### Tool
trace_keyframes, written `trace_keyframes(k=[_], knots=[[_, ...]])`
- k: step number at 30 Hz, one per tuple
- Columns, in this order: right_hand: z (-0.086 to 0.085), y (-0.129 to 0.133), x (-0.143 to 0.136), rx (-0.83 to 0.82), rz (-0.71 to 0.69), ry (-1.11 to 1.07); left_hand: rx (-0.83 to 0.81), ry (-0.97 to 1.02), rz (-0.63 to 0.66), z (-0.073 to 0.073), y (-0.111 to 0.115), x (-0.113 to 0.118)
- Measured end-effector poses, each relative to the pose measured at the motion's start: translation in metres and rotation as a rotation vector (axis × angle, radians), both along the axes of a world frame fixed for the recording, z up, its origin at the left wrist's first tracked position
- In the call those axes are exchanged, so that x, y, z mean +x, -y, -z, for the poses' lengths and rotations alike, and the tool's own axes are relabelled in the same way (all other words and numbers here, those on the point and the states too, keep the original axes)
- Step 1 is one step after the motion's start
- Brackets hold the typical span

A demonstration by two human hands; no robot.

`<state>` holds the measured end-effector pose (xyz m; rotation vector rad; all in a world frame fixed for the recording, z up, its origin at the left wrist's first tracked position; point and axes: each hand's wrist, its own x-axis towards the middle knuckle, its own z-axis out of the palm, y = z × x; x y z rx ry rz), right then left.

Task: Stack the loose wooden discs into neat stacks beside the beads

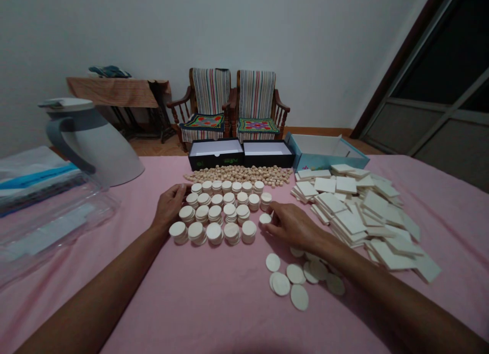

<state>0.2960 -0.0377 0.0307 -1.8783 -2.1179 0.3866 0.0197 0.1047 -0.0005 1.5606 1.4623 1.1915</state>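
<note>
Rows of short stacks of white round discs stand in the middle of the pink cloth. Beside the left ends of the back rows rests my left hand, open and loosely bent, fingertips close to the stacks, holding nothing visible. My right hand is at the right end of the rows, its thumb and fingers closed on a white disc low over the cloth. Loose discs lie scattered below my right wrist; my forearm hides some of them.
Small wooden pieces are spread behind the stacks, before two black boxes and a blue box. White square tiles are heaped at right. A jug and clear plastic packaging occupy the left. Two chairs stand beyond.
</note>
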Motion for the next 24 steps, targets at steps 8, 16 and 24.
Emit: trace_keyframes(k=[8, 16, 24], knots=[[0.015, 0.005, -0.011, -0.015, 0.079, 0.114, 0.002, 0.026, 0.033, 0.007, -0.005, -0.003], [0.021, 0.000, -0.016, 0.017, 0.088, 0.098, 0.002, -0.002, 0.013, 0.004, -0.004, -0.002], [0.020, -0.001, -0.017, 0.047, 0.093, 0.096, -0.007, -0.014, 0.002, 0.002, -0.002, 0.000]])
